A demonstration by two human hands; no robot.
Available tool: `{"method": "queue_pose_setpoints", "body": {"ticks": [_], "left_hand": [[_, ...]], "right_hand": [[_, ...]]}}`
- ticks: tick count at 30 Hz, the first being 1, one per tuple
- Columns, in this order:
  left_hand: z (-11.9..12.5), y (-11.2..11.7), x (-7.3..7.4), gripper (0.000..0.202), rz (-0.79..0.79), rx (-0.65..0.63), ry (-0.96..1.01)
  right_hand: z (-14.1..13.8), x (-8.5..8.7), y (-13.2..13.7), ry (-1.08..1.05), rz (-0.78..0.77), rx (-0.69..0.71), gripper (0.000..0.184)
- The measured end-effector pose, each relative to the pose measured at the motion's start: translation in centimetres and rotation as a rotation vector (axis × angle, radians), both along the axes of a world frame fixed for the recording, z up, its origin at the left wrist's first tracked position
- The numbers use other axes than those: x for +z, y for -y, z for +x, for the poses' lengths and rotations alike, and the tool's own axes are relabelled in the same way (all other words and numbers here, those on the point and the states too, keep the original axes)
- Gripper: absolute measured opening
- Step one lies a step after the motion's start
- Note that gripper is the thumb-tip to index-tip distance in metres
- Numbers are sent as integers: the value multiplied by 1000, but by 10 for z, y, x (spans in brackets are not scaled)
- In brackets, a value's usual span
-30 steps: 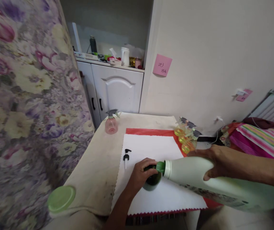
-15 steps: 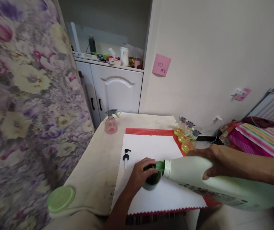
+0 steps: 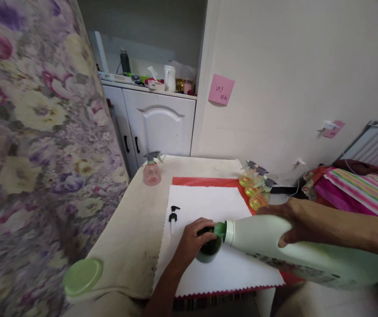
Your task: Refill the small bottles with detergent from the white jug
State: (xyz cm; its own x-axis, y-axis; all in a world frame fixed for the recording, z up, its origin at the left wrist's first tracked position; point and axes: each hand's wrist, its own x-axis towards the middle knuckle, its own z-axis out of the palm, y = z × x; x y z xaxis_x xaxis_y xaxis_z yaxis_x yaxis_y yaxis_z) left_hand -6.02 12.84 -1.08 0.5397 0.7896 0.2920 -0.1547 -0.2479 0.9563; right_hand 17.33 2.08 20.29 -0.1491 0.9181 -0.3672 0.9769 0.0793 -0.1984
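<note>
My right hand (image 3: 294, 220) grips a large pale green jug (image 3: 307, 255), tipped on its side with its green spout (image 3: 220, 230) over a small dark green bottle (image 3: 208, 251). My left hand (image 3: 192, 242) is wrapped round that small bottle, which stands on a white cloth (image 3: 205, 207). A black pump top (image 3: 174, 215) lies loose on the cloth, left of my left hand.
The cloth lies over a red sheet (image 3: 208, 181) on a beige table (image 3: 132, 229). A pink spray bottle (image 3: 152, 172) stands at the back left, three yellow spray bottles (image 3: 256, 189) at the back right. A light green lid (image 3: 82, 276) rests at the front left corner. Floral curtain (image 3: 33, 132) hangs left.
</note>
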Motion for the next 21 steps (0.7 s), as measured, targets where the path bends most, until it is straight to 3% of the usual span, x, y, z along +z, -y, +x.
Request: {"method": "queue_pose_setpoints", "body": {"ticks": [21], "left_hand": [[0, 2, 3, 19, 1, 8, -16]], "right_hand": [[4, -3, -1, 15, 35, 12, 50]]}}
